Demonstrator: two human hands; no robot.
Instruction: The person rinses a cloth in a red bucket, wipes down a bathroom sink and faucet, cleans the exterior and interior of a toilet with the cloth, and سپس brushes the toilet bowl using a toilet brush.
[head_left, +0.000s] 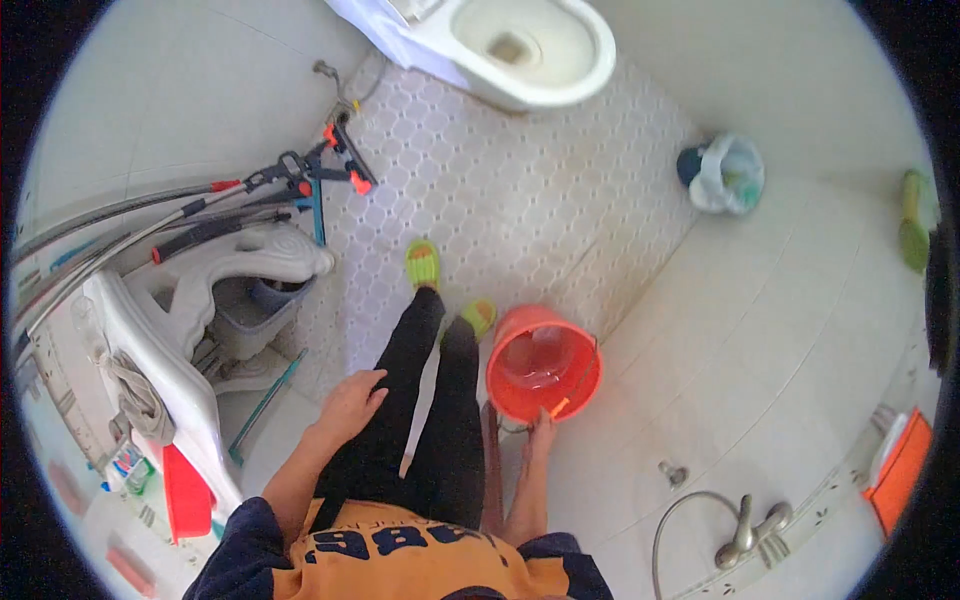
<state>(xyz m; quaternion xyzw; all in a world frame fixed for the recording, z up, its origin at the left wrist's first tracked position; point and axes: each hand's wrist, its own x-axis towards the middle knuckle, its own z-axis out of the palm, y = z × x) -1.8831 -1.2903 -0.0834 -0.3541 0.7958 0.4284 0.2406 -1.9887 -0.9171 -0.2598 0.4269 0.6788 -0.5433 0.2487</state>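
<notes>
My right hand (541, 429) grips the near rim of a red plastic bucket (544, 315), close to the orange grip on its wire handle. Clear water lies inside the bucket, which stands to the right of my feet. Over my left thigh is my left hand (354, 405), its fingers loosely apart and holding nothing. Green slippers (422, 262) are on my feet, on the patterned tile floor (480, 180).
A white toilet (551, 88) stands ahead. Left are a white washstand (172, 352), long-handled mops and a squeegee (352, 161). A lined waste bin (735, 176) sits by the right wall, with a shower tap (742, 540) lower down.
</notes>
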